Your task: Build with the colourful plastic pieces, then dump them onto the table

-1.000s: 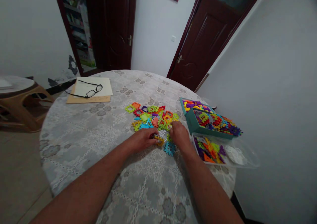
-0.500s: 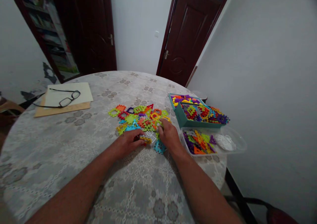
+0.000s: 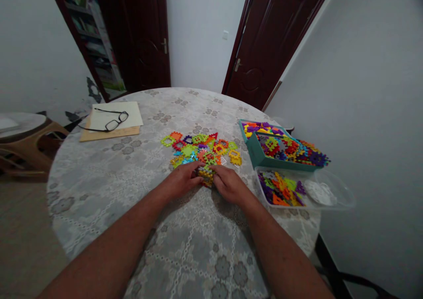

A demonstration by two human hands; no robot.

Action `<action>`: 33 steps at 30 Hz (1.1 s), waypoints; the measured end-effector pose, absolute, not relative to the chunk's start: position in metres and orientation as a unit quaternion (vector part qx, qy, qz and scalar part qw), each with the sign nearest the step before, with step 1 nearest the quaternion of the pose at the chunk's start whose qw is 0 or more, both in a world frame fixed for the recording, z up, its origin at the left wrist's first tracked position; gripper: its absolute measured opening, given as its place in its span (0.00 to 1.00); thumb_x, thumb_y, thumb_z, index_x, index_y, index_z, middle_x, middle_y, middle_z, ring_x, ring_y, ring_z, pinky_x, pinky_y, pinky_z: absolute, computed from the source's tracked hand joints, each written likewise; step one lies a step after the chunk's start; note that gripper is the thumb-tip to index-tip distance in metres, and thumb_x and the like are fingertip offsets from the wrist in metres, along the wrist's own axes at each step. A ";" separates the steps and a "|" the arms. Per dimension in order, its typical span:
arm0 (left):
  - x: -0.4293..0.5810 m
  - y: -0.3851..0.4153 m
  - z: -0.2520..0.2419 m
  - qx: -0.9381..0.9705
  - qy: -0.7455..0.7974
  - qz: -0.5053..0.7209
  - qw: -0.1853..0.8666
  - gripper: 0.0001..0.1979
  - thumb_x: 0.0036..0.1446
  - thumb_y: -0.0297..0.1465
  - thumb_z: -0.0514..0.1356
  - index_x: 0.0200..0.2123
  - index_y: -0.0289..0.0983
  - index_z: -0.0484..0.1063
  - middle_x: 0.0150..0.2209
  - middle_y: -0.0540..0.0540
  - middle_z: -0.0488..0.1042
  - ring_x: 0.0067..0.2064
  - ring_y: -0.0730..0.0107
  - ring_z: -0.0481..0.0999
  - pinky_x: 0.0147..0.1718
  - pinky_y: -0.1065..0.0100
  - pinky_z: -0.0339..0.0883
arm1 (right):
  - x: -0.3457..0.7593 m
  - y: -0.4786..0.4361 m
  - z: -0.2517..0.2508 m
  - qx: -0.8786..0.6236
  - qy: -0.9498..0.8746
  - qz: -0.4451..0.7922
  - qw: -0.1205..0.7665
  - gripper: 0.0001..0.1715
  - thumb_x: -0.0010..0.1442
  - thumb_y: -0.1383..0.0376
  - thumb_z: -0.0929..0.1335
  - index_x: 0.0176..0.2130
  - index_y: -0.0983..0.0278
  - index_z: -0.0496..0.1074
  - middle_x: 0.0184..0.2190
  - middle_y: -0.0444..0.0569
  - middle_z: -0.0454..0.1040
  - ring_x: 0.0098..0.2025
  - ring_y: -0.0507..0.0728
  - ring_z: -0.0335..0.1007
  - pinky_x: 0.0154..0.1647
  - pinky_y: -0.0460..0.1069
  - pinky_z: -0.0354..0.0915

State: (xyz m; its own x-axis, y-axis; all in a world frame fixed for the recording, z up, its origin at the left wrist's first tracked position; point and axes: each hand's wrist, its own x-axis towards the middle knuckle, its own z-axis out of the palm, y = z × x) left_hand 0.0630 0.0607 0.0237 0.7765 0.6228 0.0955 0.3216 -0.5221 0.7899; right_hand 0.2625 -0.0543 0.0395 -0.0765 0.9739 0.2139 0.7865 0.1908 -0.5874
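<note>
Head view — both hands [image 3: 183,180] hold a yellowish toothed block [image 3: 206,175].

toothed pieces [image 3: 187,150]: smooth plastic | tub [image 3: 344,196]: clear plastic | door [image 3: 264,36]: glossy, wood-look | sheet [image 3: 133,113]: matt paper

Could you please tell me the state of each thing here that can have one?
Left hand: gripping
Right hand: gripping
Toothed block: held between both hands, partly hidden
Loose pieces: scattered, unheld
Teal box: open, filled
Clear container: apparently open, holding pieces
Glasses: unfolded
Right door: apparently shut
</note>
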 end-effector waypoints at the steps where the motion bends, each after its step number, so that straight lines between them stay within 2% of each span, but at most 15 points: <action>1: 0.063 0.061 0.024 0.853 0.277 0.191 0.398 0.24 0.60 0.29 0.64 0.60 0.37 0.75 0.48 0.41 0.81 0.45 0.59 0.78 0.49 0.60 0.69 | 0.262 -0.055 0.040 -0.610 -0.719 0.164 0.291 0.26 0.68 0.71 0.62 0.62 0.64 0.75 0.56 0.57 0.80 0.57 0.61 0.77 0.63 0.55 0.68; 5: 0.062 0.062 0.028 0.864 0.254 0.189 0.392 0.18 0.59 0.28 0.63 0.53 0.39 0.81 0.49 0.41 0.81 0.47 0.58 0.78 0.52 0.59 0.70 | 0.255 -0.057 0.045 -0.597 -0.718 0.185 0.307 0.27 0.69 0.70 0.62 0.64 0.62 0.73 0.59 0.55 0.79 0.59 0.60 0.75 0.64 0.55 0.67; 9: 0.063 0.064 0.026 0.863 0.236 0.205 0.397 0.14 0.59 0.30 0.63 0.48 0.41 0.83 0.46 0.43 0.83 0.48 0.57 0.80 0.52 0.59 0.70 | 0.249 -0.056 0.045 -0.611 -0.715 0.162 0.298 0.26 0.67 0.62 0.71 0.63 0.62 0.74 0.58 0.55 0.80 0.58 0.62 0.76 0.63 0.56 0.67; 11: 0.063 0.067 0.021 0.861 0.242 0.211 0.395 0.14 0.57 0.30 0.63 0.46 0.41 0.83 0.45 0.43 0.83 0.47 0.56 0.80 0.50 0.59 0.71 | 0.247 -0.055 0.045 -0.617 -0.719 0.151 0.283 0.27 0.66 0.63 0.73 0.63 0.62 0.74 0.58 0.56 0.79 0.59 0.62 0.75 0.63 0.56 0.67; 14: 0.063 0.069 0.016 0.855 0.265 0.211 0.393 0.14 0.55 0.29 0.62 0.44 0.40 0.82 0.42 0.44 0.83 0.45 0.56 0.80 0.47 0.60 0.72 | 0.244 -0.057 0.047 -0.619 -0.722 0.142 0.274 0.27 0.68 0.66 0.70 0.65 0.62 0.73 0.60 0.56 0.79 0.60 0.62 0.75 0.64 0.56 0.67; 19: 0.062 0.069 0.016 0.834 0.282 0.208 0.426 0.15 0.52 0.29 0.62 0.43 0.39 0.82 0.42 0.43 0.83 0.43 0.56 0.81 0.44 0.61 0.72 | 0.239 -0.062 0.051 -0.611 -0.730 0.140 0.274 0.37 0.66 0.55 0.75 0.69 0.60 0.68 0.61 0.55 0.77 0.61 0.63 0.73 0.65 0.56 0.66; 20: 0.062 0.068 0.016 0.829 0.282 0.209 0.436 0.15 0.52 0.30 0.63 0.43 0.39 0.82 0.42 0.43 0.83 0.42 0.57 0.81 0.42 0.61 0.72 | 0.238 -0.061 0.050 -0.615 -0.727 0.139 0.271 0.37 0.65 0.56 0.75 0.68 0.59 0.68 0.61 0.54 0.77 0.61 0.63 0.73 0.64 0.56 0.66; 23: 0.064 0.067 0.015 0.804 0.283 0.197 0.484 0.12 0.54 0.33 0.64 0.42 0.38 0.81 0.34 0.45 0.81 0.34 0.61 0.79 0.35 0.64 0.71 | 0.240 -0.057 0.046 -0.645 -0.706 0.133 0.260 0.25 0.68 0.65 0.70 0.63 0.60 0.73 0.58 0.54 0.79 0.59 0.61 0.75 0.61 0.54 0.67; 25: 0.065 0.066 0.016 0.776 0.279 0.178 0.536 0.13 0.56 0.36 0.64 0.43 0.37 0.79 0.31 0.46 0.80 0.31 0.63 0.78 0.32 0.65 0.70 | 0.241 -0.054 0.042 -0.660 -0.695 0.127 0.256 0.21 0.68 0.67 0.69 0.59 0.61 0.75 0.55 0.54 0.81 0.55 0.61 0.76 0.58 0.53 0.67; 29: 0.065 0.062 0.025 0.727 0.269 0.163 0.611 0.18 0.55 0.41 0.68 0.45 0.36 0.78 0.34 0.43 0.82 0.32 0.61 0.81 0.33 0.63 0.73 | 0.243 -0.052 0.040 -0.664 -0.694 0.120 0.251 0.17 0.66 0.66 0.70 0.54 0.61 0.77 0.49 0.53 0.82 0.50 0.60 0.77 0.52 0.51 0.68; 33: 0.064 0.060 0.036 0.703 0.290 0.189 0.621 0.25 0.54 0.45 0.70 0.50 0.38 0.77 0.39 0.41 0.83 0.33 0.58 0.83 0.34 0.59 0.76 | 0.258 -0.056 0.058 -0.689 -0.640 0.111 0.320 0.16 0.68 0.63 0.70 0.54 0.60 0.77 0.43 0.49 0.82 0.43 0.57 0.77 0.47 0.49 0.67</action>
